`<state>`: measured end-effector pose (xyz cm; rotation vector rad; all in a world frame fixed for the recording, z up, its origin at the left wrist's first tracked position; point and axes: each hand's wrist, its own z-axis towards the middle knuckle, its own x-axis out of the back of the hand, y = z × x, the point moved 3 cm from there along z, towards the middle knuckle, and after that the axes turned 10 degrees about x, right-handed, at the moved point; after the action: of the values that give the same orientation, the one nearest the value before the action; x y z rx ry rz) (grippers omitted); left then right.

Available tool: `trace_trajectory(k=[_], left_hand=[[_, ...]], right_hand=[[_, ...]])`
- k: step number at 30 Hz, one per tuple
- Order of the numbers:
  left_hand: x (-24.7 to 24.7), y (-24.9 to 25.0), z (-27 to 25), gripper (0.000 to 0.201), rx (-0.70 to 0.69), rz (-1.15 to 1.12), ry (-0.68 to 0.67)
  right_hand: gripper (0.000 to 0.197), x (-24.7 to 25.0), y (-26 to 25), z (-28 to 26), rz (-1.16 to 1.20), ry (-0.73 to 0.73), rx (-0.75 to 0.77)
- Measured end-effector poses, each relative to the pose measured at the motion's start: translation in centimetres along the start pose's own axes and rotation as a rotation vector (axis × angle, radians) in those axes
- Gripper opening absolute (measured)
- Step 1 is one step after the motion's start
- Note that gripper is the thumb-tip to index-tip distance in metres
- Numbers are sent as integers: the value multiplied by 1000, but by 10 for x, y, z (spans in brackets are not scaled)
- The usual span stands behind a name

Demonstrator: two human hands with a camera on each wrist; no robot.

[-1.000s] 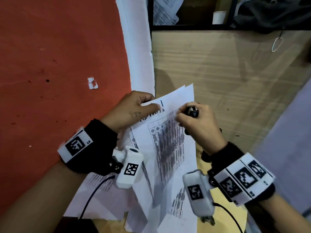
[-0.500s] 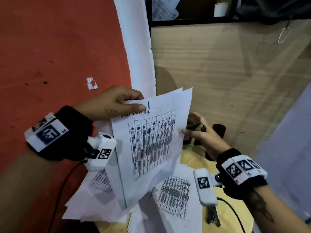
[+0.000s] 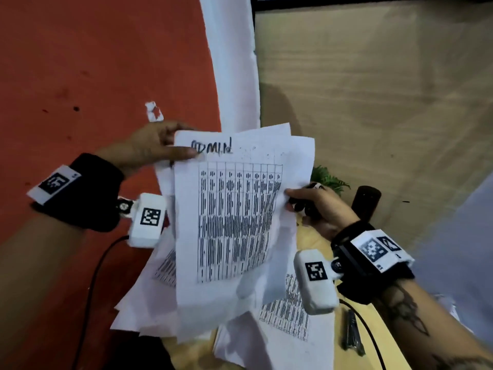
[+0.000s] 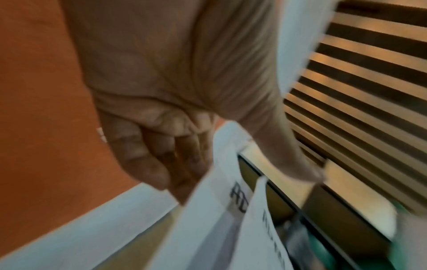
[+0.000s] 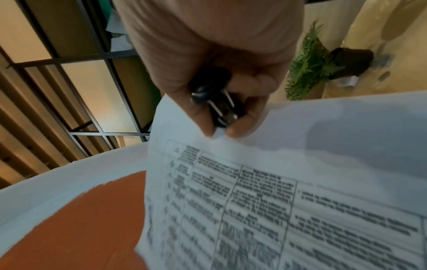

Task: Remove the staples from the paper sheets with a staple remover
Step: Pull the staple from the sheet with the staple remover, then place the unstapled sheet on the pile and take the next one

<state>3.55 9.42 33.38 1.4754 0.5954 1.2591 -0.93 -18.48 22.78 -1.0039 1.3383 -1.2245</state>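
A bundle of printed paper sheets (image 3: pixel 234 217) with a table and a handwritten heading is held up off the table. My left hand (image 3: pixel 160 150) pinches its top left corner, thumb on the front; the left wrist view shows the paper sheets (image 4: pixel 221 210) clamped between thumb and fingers of my left hand (image 4: pixel 166 146). My right hand (image 3: pixel 312 206) pinches the right edge of the sheets while keeping the black staple remover (image 5: pixel 217 102) tucked in its palm. In the right wrist view my right hand (image 5: pixel 219 133) has its thumb and forefinger meeting on the paper sheets (image 5: pixel 277 201). No staple is visible.
More loose printed sheets (image 3: pixel 288 316) lie piled on the yellow table (image 3: pixel 378 332) below. A dark stapler-like tool (image 3: pixel 352 332) lies at the right of the pile. A black pot (image 3: pixel 365 204) with a green plant (image 3: pixel 328 180) stands behind my right hand. An orange wall (image 3: pixel 80 62) is on the left.
The sheets were lifted from the pile and turned upright to face me. My left hand moved left and up with the corner; my right hand left the top corner and took the right edge.
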Motion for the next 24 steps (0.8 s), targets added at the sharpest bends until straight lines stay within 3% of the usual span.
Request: trace_trajectory(k=[2,4,5,7,9,12,16,19,24], left_hand=[[8,-42,-4,65,118,-257,105],[1,-89,-9,83,230,-361,62],[-10,-107,-12,83,264,-342,14],[-28,-139,-13,52,282,-245,35],[-40,-160,-11,28,288,-231,205],[-14,-203,-2,22,314,-193,416],[19,-273,2,28,469,-9,415],[28,-327,11,59,607,56,339],[32,-423,29,77,824,425,287]], right_hand=[[20,-2,10,8,53,96,-44],[22,-7,23,16,73,159,-81],[23,-12,30,19,80,177,-93],[23,-25,47,27,108,196,-117],[25,-34,65,32,104,190,-148],[23,-24,94,31,-60,211,-187],[24,28,162,7,-361,196,-290],[34,64,221,-13,-676,71,-406],[39,92,278,-41,-888,-162,-606]])
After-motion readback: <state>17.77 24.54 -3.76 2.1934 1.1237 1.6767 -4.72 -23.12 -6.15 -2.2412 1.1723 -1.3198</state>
